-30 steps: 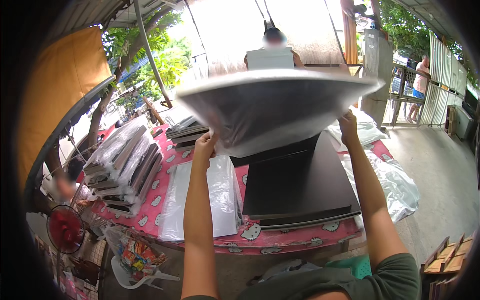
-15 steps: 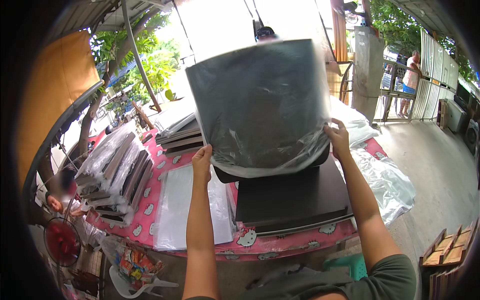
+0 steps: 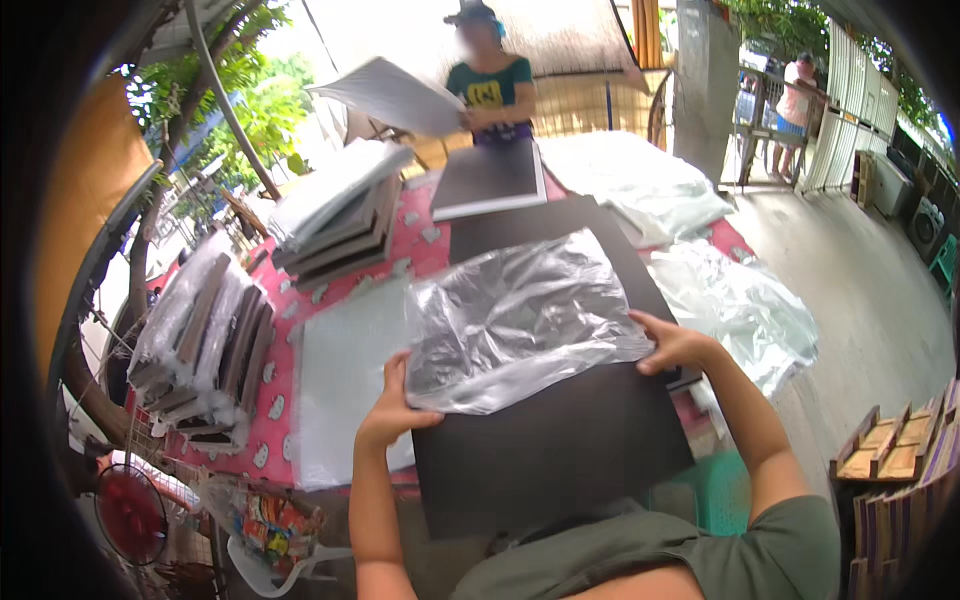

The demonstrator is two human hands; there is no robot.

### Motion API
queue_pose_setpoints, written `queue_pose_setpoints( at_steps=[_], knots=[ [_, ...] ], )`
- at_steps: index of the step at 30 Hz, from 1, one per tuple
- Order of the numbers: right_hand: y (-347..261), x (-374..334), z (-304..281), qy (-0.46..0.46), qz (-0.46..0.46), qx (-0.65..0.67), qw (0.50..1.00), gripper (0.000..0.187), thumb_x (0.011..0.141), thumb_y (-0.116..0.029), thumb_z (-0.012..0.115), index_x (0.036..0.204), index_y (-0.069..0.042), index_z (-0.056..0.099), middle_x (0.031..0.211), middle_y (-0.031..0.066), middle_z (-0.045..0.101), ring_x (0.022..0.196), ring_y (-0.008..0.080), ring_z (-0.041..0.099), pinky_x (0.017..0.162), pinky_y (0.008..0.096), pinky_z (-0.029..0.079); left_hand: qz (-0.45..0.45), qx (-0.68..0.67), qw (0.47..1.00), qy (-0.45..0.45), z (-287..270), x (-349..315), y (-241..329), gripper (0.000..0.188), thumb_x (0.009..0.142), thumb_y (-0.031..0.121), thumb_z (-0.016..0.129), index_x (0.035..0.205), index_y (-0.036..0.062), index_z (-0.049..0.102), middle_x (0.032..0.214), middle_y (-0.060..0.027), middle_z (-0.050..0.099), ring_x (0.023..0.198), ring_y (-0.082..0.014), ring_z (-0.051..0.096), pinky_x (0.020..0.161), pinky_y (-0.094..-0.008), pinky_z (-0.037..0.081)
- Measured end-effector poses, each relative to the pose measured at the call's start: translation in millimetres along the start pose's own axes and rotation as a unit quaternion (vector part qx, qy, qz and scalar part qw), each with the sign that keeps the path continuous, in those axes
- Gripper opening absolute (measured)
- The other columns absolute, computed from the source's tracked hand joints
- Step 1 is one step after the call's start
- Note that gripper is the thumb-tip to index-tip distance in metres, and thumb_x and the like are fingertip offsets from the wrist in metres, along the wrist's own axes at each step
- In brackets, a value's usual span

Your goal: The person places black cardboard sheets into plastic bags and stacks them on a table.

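Both arms reaching over a pink patterned cloth (image 3: 275, 402), you hold clear plastic film (image 3: 525, 310) across the far part of a black panel (image 3: 550, 450), which sits front & center, its near part bare & jutting past the table edge toward your body. Your left hand (image 3: 388, 412) grips the film at one side, thumb laid over the top; your right hand (image 3: 678, 343) matches it opp., thumb & index closed at the edge. Undersides hidden, so can't tell how far the other fingertips curl beneath. The wide 2-handed hold prob. keeps film spread & panel steady; the black stack (image 3: 535, 222) just beyond looks set within easy reach, as do white sheets (image 3: 345, 370) on your left & loose film (image 3: 740, 310) on your right. Texture-wise: film's thin, glossy, crinkled w/ bright creases; panel's flat, matte, straight-edged, approx. rectangular. White sheets look smooth under a plastic sheen; loose film lies in a rumpled heap. Far left, a wrapped pile (image 3: 210, 345) shows thick dark edges btwn shiny folds. Across the table, a co-worker (image 3: 495, 85) in green holds a pale, flat sheet (image 3: 385, 95) at a tilt.
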State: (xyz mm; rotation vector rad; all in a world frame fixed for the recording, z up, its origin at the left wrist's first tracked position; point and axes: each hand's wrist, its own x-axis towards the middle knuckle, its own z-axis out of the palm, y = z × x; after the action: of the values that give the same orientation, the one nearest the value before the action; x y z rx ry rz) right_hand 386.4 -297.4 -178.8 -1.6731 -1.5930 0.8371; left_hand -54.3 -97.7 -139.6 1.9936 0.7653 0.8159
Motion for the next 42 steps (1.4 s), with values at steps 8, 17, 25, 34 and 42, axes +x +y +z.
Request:
queue_pose_setpoints(
  at_steps=[8, 17, 25, 34, 42],
  knots=[
    [-25.7, -39.7, 38.5, 0.256, -0.039, -0.16, 0.953, 0.038, 0.074, -0.003, 0.056, 0.112, -0.003, 0.054, 0.099, 0.018, 0.061, 0.085, 0.0284, 0.062, 0.074, 0.0317, 0.048, 0.036, 0.214, 0.947, 0.235, 29.5, -62.5, -39.9, 0.031, 0.083, 0.009, 0.052, 0.11, 0.0011, 0.038, 0.095, -0.0165, 0.058, 0.087, -0.0241, 0.059, 0.073, -0.0336, 0.046],
    [-42.9, -168.0, 125.3, 0.237, -0.006, -0.131, 0.963, 0.048, 0.071, -0.007, 0.066, 0.117, -0.007, 0.054, 0.077, 0.0137, 0.058, 0.065, 0.0206, 0.058, 0.062, 0.0274, 0.046, -0.235, -0.049, 0.918, 0.315, 65.6, -221.0, 6.7, 0.042, 0.09, 0.007, 0.041, 0.132, 0.0077, 0.033, 0.095, -0.0083, 0.061, 0.073, -0.0096, 0.054, 0.063, -0.0235, 0.044],
    [-94.2, -101.7, 161.2, 0.07, -0.102, -0.116, 0.986, 0.068, 0.067, -0.013, 0.071, 0.128, -0.009, 0.041, 0.097, 0.0193, 0.052, 0.082, 0.0324, 0.054, 0.069, 0.0353, 0.046, 0.038, 0.399, 0.754, 0.521, -11.1, -175.4, -24.3, 0.012, 0.082, -0.001, 0.052, 0.074, 0.0025, 0.061, 0.1, -0.0168, 0.061, 0.099, -0.0295, 0.055, 0.082, -0.0399, 0.046],
    [-207.8, 126.9, 293.7, -0.062, -0.111, -0.053, 0.99, 0.017, 0.073, -0.012, 0.058, 0.081, 0.002, 0.063, 0.072, 0.0174, 0.062, 0.068, 0.0352, 0.059, 0.065, 0.0414, 0.047, -0.053, 0.538, 0.632, 0.555, -247.6, -171.6, -175.5, 0.017, 0.073, 0.003, 0.047, 0.08, 0.0019, 0.062, 0.095, -0.0132, 0.062, 0.088, -0.0283, 0.058, 0.077, -0.036, 0.045],
    [-201.9, 37.9, 226.4, -0.08, -0.072, -0.048, 0.993, 0.051, 0.074, -0.025, 0.063, 0.117, -0.001, 0.048, 0.079, 0.0161, 0.062, 0.076, 0.0307, 0.062, 0.064, 0.0387, 0.049, -0.203, 0.436, 0.621, 0.619, -219.8, -190.9, -258.6, 0.021, 0.077, 0.007, 0.051, 0.095, 0.0028, 0.059, 0.091, -0.0148, 0.059, 0.091, -0.0293, 0.054, 0.077, -0.0386, 0.042]
  ],
)
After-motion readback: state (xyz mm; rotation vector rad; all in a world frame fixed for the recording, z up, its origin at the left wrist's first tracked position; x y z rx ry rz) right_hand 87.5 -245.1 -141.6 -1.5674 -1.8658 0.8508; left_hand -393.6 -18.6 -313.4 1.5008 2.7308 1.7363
